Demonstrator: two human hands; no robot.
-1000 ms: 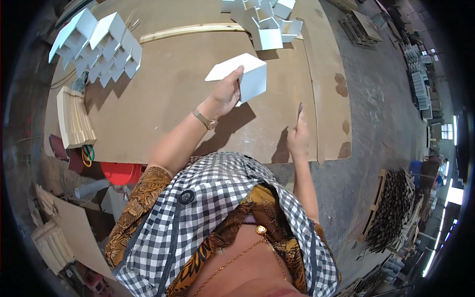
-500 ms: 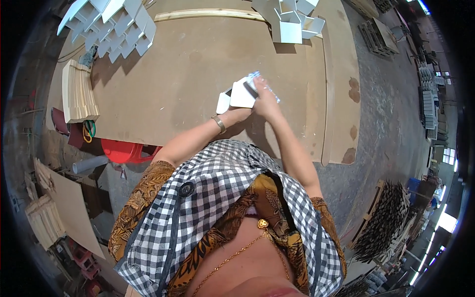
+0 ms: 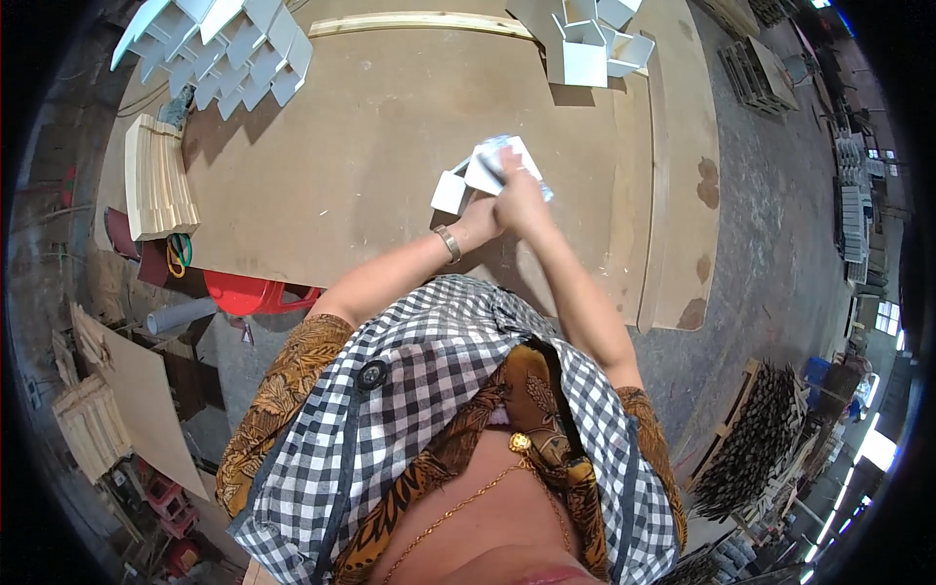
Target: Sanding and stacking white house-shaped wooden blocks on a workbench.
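- A broad brown fibreboard worktable (image 3: 370,156) fills the upper part of the head view, standing on a grey concrete workshop floor (image 3: 780,244).
- Both hands meet above the middle of the table: the right hand (image 3: 522,195) is closed over a small white folded cardboard box (image 3: 487,171), its fingers curled across the top flap.
- The left hand (image 3: 478,213), a metal bracelet at its wrist, clasps the same box from below and from the left; its fingers are mostly hidden, so how tightly they press cannot be told.
- The box is held just above the tabletop, one open white corner jutting out to the left.
- At the far edge, a cluster of white open-topped cardboard boxes (image 3: 590,44) stands near a long pale wooden strip (image 3: 419,21); what they contain cannot be seen.
- At the far left corner, a fanned heap of white cardboard pieces (image 3: 219,49) overlaps the table edge.
- A stack of pale wooden slats (image 3: 156,180) lies on the left edge, above a red plastic stool (image 3: 253,292).
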